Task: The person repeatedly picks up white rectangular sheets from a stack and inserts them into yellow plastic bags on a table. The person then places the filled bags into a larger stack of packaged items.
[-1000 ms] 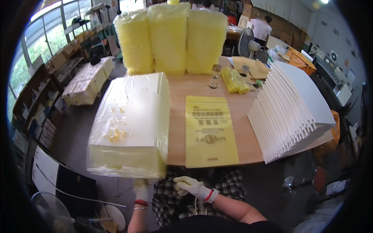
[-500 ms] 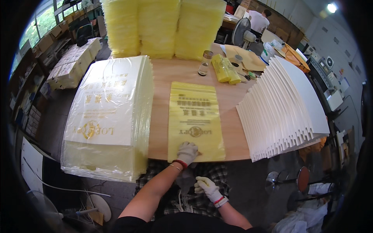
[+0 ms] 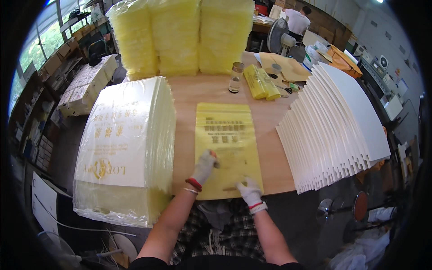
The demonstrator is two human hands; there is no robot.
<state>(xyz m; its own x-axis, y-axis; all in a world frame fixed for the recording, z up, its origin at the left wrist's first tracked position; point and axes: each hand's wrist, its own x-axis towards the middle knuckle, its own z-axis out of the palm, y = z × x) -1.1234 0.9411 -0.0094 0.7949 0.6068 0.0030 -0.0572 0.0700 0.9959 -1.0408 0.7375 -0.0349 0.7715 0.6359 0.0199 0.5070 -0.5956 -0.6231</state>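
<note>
A flat yellow plastic bag (image 3: 227,144) with dark print lies in the middle of the table, its near end at the table edge. My left hand (image 3: 204,166), in a white glove, is over the bag's left half. Its fingers are curled in; what they pinch, if anything, is too blurred to make out. Resting at the bag's near right corner, my gloved right hand (image 3: 250,191) has its thumb and fingers apart. A small brownish slot shows in the bag beside those fingers.
Left stands a tall stack of clear-wrapped white packs (image 3: 114,130); right, a fanned stack of white sheets (image 3: 333,130). Yellow stacks (image 3: 180,36) line the back. A glass jar (image 3: 236,77), a folded yellow bundle (image 3: 261,83) and scissors (image 3: 286,89) lie beyond the bag. A person sits far off.
My left hand has moved up the bag from its near edge. My right hand has come up from my lap onto the bag's near right corner. The view has shifted slightly.
</note>
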